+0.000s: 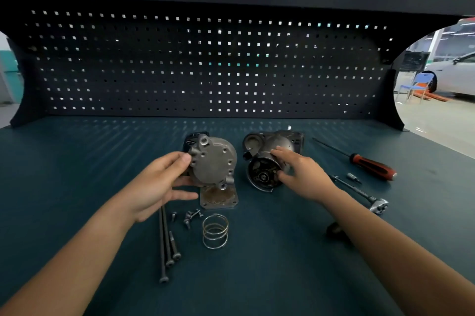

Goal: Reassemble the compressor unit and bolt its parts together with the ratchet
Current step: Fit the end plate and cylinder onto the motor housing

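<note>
While the two halves of the compressor are sitting side by side but apart on the desk [90, 161], the left hand [164, 182] is gripping the end cover [213, 161] by its rim. The right hand [303, 177] is clasping the motor housing [267, 159], whose open end is tilting toward the person, probably so the mating faces can be lined up. Long bolts [167, 243], a spring [215, 231] and a square plate [218, 197] are lying just in front, within reach. The ratchet [359, 193] is lying untouched beside the right forearm, near a screwdriver [370, 164].
</note>
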